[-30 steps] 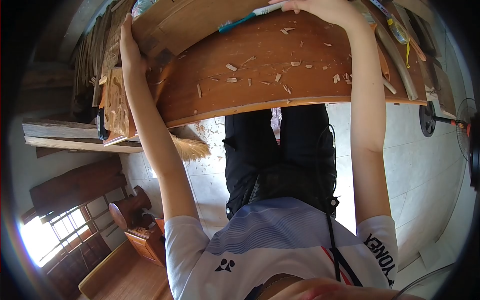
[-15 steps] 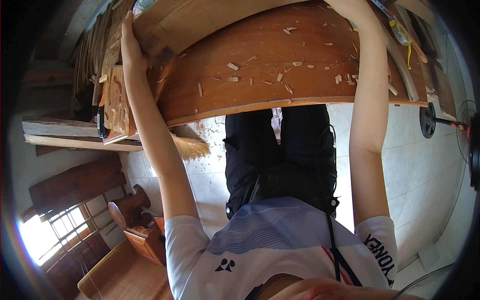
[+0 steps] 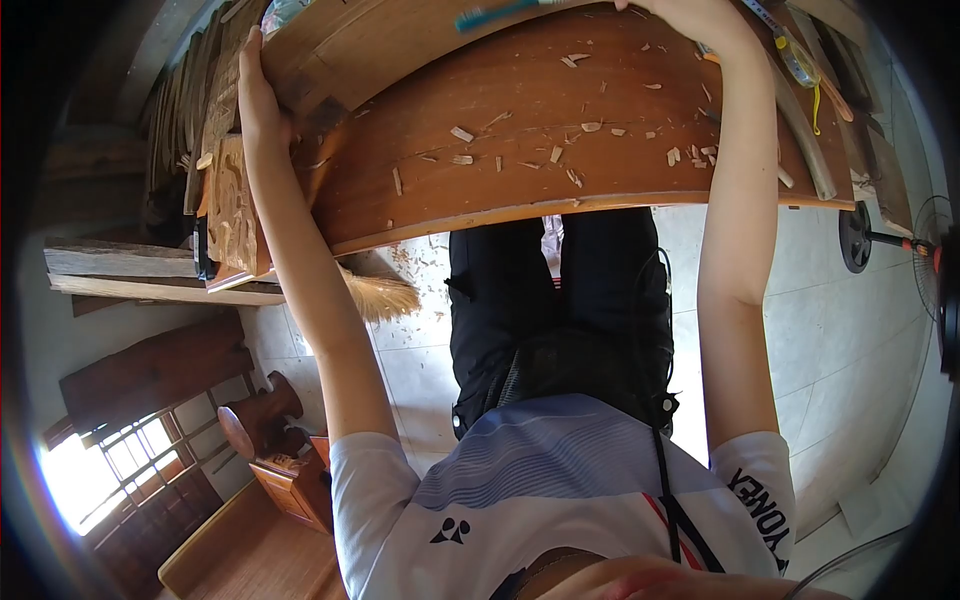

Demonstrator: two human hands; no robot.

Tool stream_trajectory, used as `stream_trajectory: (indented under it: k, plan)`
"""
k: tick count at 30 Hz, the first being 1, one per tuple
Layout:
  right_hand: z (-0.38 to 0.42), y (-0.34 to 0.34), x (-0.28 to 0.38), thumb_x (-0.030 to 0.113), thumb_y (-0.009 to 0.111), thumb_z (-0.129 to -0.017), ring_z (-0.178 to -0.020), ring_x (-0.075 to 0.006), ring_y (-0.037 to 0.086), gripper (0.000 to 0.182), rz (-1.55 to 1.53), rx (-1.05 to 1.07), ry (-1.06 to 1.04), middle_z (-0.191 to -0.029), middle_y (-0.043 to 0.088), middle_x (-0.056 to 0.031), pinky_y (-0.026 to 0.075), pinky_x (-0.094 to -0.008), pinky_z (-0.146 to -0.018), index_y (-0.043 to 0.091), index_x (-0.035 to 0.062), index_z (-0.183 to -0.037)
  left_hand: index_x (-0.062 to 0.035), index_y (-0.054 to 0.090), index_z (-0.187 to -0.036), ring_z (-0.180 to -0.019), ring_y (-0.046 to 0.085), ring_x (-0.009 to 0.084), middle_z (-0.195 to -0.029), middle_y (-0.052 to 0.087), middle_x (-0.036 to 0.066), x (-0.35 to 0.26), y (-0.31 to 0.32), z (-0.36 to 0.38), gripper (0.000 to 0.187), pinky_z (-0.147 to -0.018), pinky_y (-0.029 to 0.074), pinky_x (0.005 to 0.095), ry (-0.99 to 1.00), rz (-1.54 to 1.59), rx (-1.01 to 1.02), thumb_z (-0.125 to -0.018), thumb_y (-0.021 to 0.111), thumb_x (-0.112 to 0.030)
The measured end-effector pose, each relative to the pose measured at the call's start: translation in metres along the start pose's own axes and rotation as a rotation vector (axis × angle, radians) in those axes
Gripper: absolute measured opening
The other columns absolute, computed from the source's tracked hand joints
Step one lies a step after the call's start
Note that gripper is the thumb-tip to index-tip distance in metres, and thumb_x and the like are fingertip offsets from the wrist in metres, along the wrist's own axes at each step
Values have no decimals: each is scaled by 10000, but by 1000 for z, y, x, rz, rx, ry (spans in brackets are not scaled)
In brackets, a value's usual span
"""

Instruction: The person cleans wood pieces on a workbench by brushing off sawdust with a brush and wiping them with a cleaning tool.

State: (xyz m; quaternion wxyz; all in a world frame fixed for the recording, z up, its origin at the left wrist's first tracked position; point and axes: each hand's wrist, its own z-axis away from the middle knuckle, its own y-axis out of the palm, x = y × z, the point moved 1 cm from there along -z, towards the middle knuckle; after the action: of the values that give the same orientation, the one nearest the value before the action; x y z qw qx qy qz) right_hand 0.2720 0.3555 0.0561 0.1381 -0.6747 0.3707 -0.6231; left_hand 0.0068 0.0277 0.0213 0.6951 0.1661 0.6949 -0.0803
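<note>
My left hand (image 3: 260,95) lies against the left end of a light-brown wooden board (image 3: 390,50), fingers stretched out along it, thumb side partly hidden. My right hand (image 3: 700,22) is at the top edge, over the far side of the table, its fingers mostly cut off by the frame. A slim tool with a teal end (image 3: 492,16) lies across the board and runs toward those fingers. My right hand appears closed on it; its full shape and the exact contact are out of view.
Wood chips (image 3: 556,154) are scattered over the brown table (image 3: 480,190). A carved wood block (image 3: 232,200) stands at the left edge. On the right lie a tape measure (image 3: 797,62) and wooden strips (image 3: 815,165). A broom (image 3: 380,297) is on the floor; a fan (image 3: 932,255) stands right.
The teal-ended tool has come into view at the top, and my right hand has shifted slightly, showing a fingertip. My left hand remains at the board's end.
</note>
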Motion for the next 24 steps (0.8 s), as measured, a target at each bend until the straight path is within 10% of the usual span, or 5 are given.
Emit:
stream_trajectory:
  k: [24]
  plan:
    - [4, -14, -15, 6, 737, -877, -726, -101, 620, 251, -65, -76, 21, -817, 748, -67, 501, -259, -701, 790, 32, -1120, -55, 584, -1323, -1157, 622, 289, -1269, 632, 134, -6, 7, 9, 651, -978, 518, 459, -12, -13, -35, -940, 632, -580]
